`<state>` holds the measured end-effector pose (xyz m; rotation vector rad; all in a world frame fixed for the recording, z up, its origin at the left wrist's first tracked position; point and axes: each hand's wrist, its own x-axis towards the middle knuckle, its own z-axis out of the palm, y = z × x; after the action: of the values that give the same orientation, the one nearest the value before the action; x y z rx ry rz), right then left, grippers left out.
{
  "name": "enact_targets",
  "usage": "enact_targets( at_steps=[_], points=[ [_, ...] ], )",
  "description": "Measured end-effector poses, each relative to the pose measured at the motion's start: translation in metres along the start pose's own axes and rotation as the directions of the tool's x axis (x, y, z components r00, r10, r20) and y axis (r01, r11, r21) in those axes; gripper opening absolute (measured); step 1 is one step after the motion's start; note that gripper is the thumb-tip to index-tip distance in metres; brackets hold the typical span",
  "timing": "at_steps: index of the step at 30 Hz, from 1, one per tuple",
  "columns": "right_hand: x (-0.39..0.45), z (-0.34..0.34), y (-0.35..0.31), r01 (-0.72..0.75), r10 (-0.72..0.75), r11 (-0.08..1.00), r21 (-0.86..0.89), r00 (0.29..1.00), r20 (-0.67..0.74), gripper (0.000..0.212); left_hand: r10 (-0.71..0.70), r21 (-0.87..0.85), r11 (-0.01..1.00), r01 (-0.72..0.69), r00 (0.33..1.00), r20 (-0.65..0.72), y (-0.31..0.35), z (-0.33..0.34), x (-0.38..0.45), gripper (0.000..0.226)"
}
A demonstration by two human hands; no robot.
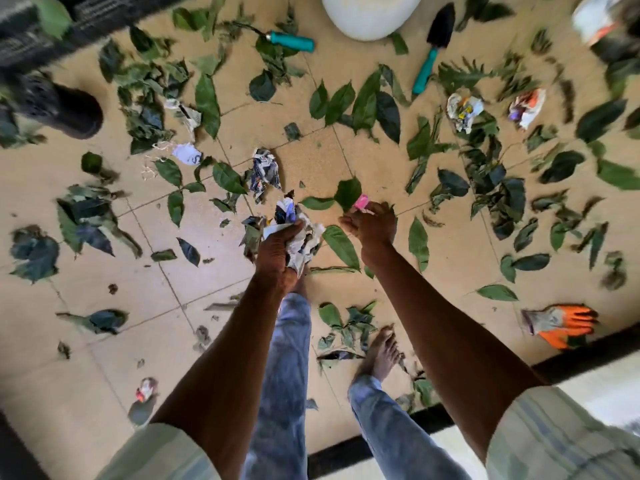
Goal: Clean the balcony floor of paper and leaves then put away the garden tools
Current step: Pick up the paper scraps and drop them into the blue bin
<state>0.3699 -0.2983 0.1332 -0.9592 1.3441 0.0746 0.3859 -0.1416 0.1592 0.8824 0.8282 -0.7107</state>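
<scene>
My left hand (277,251) grips a bundle of crumpled paper (300,233) above the tan tiled floor (329,157). My right hand (369,225) pinches a small pink scrap (362,203) together with a green leaf (347,192). More crumpled paper lies on the floor: a wad (266,173) just beyond my left hand, one (463,110) at the upper right and another (526,107) beside it. Green leaves (207,103) are scattered all over. A black trowel with a teal handle (434,46) and a second teal-handled tool (292,41) lie at the far side.
A white pot (370,15) stands at the far middle, a black pot (65,105) at the left. An orange and grey glove (561,323) lies at the right near a dark threshold (426,422). My bare feet (381,351) stand among leaves.
</scene>
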Motion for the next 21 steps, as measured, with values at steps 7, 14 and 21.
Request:
enact_targets(
  at_steps=[7, 14, 21],
  points=[
    [-0.123, -0.042, -0.027, 0.153, -0.128, 0.956, -0.251, 0.985, 0.112, 0.018, 0.067, -0.08, 0.995, -0.059, 0.992, 0.105, -0.01, 0.001, -0.103, 0.005],
    [-0.204, -0.01, -0.038, 0.506, -0.376, 0.664, -0.55, 0.863, 0.338, 0.02, -0.098, -0.082, 0.992, 0.094, 0.994, -0.052, -0.011, -0.04, -0.132, 0.028],
    [-0.22, 0.081, -0.037, 0.721, -0.304, 0.241, -0.649, 0.691, 0.656, 0.012, 0.047, -0.249, 0.967, -0.047, 0.999, -0.005, 0.081, -0.013, -0.181, 0.03]
  ],
)
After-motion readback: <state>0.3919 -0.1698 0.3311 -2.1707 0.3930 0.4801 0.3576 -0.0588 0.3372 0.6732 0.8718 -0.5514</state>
